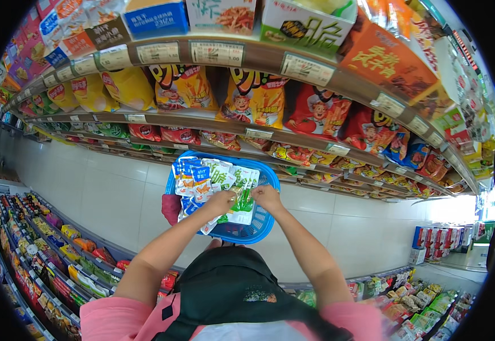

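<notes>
A blue plastic basket [267, 224] sits below me in the aisle, filled with small snack packets. Blue-and-white packets [193, 177] lie in its left part, and green-and-white snack packets [244, 179] fill the middle and right. Over the middle of the basket, my left hand [222, 202] is closed, its fingertips pinching at the green-and-white packets. My right hand [267, 198] is closed too, at the right edge of the same packets near the basket's right rim. The curled fingers hide the exact spots they grip.
Ahead, a long shelf [196, 116] carries yellow and red chip bags [253, 99], with snack boxes [156, 17] on top. Behind at left stands another rack of colourful packages [60, 250]. A dark red item [171, 208] touches the basket's left side. Pale tiles [310, 227] cover the floor.
</notes>
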Action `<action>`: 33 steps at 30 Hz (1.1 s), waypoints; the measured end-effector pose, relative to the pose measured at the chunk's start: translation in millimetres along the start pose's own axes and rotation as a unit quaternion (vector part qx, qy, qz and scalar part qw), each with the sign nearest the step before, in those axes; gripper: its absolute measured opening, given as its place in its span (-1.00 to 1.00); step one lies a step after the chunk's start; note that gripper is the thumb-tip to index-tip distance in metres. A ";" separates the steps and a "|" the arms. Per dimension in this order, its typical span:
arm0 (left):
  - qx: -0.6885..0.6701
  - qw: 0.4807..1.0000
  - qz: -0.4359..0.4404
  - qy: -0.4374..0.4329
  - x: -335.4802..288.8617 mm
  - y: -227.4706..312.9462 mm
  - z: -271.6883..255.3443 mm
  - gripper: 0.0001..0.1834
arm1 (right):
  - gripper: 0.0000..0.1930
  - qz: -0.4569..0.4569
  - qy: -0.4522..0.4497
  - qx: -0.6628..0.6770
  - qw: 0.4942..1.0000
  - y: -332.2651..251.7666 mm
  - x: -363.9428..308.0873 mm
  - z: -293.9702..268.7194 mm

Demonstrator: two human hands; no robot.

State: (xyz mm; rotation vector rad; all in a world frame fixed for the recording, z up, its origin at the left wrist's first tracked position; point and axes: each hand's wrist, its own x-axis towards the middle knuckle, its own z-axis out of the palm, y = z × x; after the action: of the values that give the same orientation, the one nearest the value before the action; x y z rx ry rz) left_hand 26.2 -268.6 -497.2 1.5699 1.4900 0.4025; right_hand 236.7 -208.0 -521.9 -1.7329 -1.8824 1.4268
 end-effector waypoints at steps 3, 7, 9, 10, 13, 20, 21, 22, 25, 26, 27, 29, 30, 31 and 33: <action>0.031 0.999 -0.011 -0.004 5.7 -22.4 40.0 -0.54 | -0.77 0.096 -0.015 0.014 0.995 22.3 14.3 34.1; 0.025 0.999 -0.008 0.021 12.0 -22.0 59.2 -0.46 | -0.73 0.144 0.022 -0.029 0.989 23.6 34.4 61.4; 0.027 0.998 0.008 0.056 11.2 -27.4 65.0 -0.51 | -0.74 0.146 0.037 -0.057 0.987 17.6 37.4 67.5; 0.023 0.997 0.019 0.067 11.2 -28.7 65.5 -0.53 | -0.74 0.145 0.047 -0.072 0.986 17.4 39.5 68.3; -0.003 0.997 0.032 0.069 9.7 -29.4 63.4 -0.56 | -0.75 0.133 0.033 -0.063 0.989 22.4 41.4 67.6; -0.072 0.994 -0.008 0.083 1.9 -27.2 55.8 -0.58 | -0.88 0.063 0.027 0.241 0.968 21.3 -1.5 48.8; -0.074 0.993 -0.026 0.092 0.5 -27.0 56.0 -0.57 | -0.89 0.071 0.023 0.270 0.960 13.7 -10.8 42.9; -0.066 0.991 -0.010 0.115 -0.8 -27.8 57.5 -0.57 | -0.90 0.077 0.021 0.299 0.951 8.2 -19.2 37.4; -0.194 0.973 -0.038 0.119 5.2 -29.4 54.9 -0.54 | -0.91 0.060 -0.012 0.317 0.946 -3.6 -37.6 19.6; -0.252 0.961 -0.071 0.085 4.0 -22.1 48.0 -0.54 | -0.91 0.056 -0.020 0.327 0.943 -9.6 -43.8 12.9; -0.308 0.944 -0.105 0.051 -0.2 -15.5 40.9 -0.54 | -0.90 0.055 -0.020 0.333 0.941 -12.9 -49.6 8.8; -0.356 0.928 -0.109 -0.010 -2.9 9.6 14.2 -0.54 | -0.91 0.034 -0.009 0.354 0.934 -28.5 -60.5 -8.5; -0.348 0.932 -0.099 0.009 -7.6 20.9 6.8 -0.70 | -0.91 0.023 -0.005 0.364 0.931 -35.2 -63.9 -16.1; -0.340 0.936 -0.086 -0.008 -13.7 45.5 -11.1 -0.70 | -0.91 -0.008 0.018 0.367 0.930 -37.4 -65.8 -23.7; -0.318 0.947 -0.048 -0.020 -20.9 66.6 -33.0 -0.74 | -0.90 -0.028 0.035 0.328 0.943 -62.1 -71.1 -43.8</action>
State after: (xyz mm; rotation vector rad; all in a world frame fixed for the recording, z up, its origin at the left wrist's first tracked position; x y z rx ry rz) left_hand 38.1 -266.0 -420.9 0.9814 1.2280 0.7090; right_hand 247.6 -237.0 -422.6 -1.3588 -1.1949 1.6824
